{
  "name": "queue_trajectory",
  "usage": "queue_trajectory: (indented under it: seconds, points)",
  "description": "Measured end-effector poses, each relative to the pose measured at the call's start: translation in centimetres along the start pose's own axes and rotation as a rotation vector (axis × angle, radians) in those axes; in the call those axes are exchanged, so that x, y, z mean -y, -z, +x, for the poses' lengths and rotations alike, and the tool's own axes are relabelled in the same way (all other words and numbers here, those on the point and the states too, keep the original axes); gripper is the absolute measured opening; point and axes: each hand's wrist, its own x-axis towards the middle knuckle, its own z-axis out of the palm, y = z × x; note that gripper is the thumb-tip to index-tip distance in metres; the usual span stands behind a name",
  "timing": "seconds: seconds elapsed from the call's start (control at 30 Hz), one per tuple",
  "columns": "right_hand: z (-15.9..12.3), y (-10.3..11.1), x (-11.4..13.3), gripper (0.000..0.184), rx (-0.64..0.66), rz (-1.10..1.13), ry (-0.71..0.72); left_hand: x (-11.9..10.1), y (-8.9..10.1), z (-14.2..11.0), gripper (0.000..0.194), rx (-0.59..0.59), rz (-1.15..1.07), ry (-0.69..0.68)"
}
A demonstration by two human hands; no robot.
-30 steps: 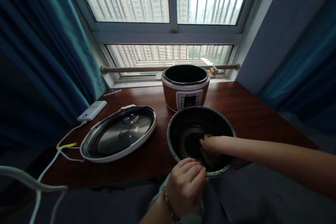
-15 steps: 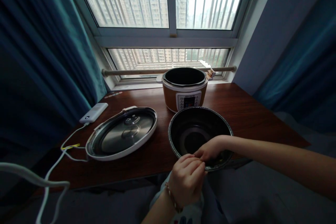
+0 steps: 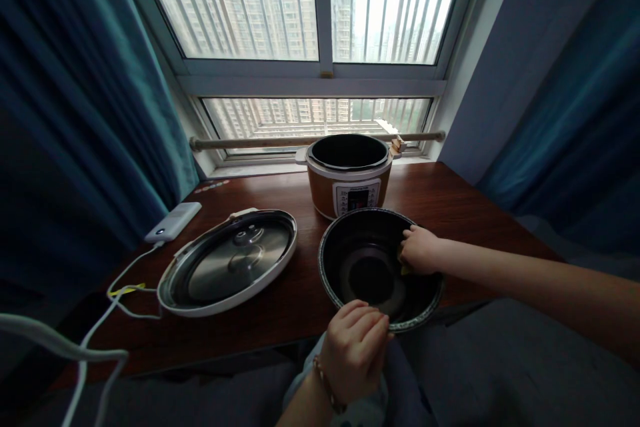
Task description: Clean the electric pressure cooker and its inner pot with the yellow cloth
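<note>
A black inner pot (image 3: 377, 280) stands at the table's front edge, tilted towards me with its mouth facing up. My left hand (image 3: 356, 347) is closed around the near rim. My right hand (image 3: 421, 250) reaches inside from the right, its fingers bent against the right wall. They press a yellow sponge (image 3: 404, 269), of which only a small edge shows. Behind the pot is a brown and white electric cooker (image 3: 345, 190), lidless, with a dark inside and a control panel in front. To the left a round lid (image 3: 233, 267) lies with its metal inner side up.
On the wooden table (image 3: 450, 207) a white power bank (image 3: 173, 221) lies at the left. A white cable (image 3: 97, 320) with a yellow tie runs down from it. A barred window (image 3: 320, 107) is behind the table, with blue curtains at both sides.
My right hand has moved from the near rim up and right along the inside wall, bringing the sponge's yellow edge into view. My left hand stays on the rim.
</note>
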Motion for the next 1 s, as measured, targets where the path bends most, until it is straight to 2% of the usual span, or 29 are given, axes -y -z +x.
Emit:
queue_trajectory:
  seconds: [0.1,0.2,0.27,0.33,0.43,0.57,0.73,0.8,0.87,1.0]
  points:
    - [2.7,-0.2,-1.2,0.01,-0.16,-0.112,0.042,0.1,0.0,0.0,0.02,-0.014,-0.011,0.004]
    - [4.6,0.3,-1.9,0.02,-0.373,-0.169,0.185,-0.1,0.0,0.1,0.021,-0.015,-0.008,0.003]
    - [5.1,0.5,-2.2,0.024,-0.476,-0.192,0.269,-0.3,0.0,0.2,0.021,-0.021,0.005,0.009]
    - [4.7,0.5,-2.3,0.026,-0.516,-0.197,0.266,-0.4,0.0,0.3,0.021,-0.032,0.019,0.017]
    - [2.8,0.2,-2.1,0.024,-0.466,-0.155,0.123,-0.5,-0.1,0.4,0.022,-0.037,0.026,0.014]
    - [-0.8,0.1,-1.0,0.022,-0.294,-0.027,-0.074,-0.4,-0.1,0.4,0.023,-0.048,0.04,-0.004]
    - [-4.9,1.6,1.5,0.031,-0.068,0.216,-0.14,-0.3,-0.2,0.4,0.023,-0.04,0.04,-0.014]
    - [-6.0,2.2,2.6,0.033,-0.055,0.323,-0.141,-0.4,-0.2,0.4,0.023,-0.038,0.042,-0.017]
    - [-6.7,2.5,3.5,0.033,-0.095,0.421,-0.121,-0.4,0.1,0.4,0.024,-0.016,0.043,-0.016]
    - [-7.3,2.7,4.9,0.035,-0.16,0.638,-0.029,-1.1,1.7,0.7,0.031,0.058,-0.021,0.052]
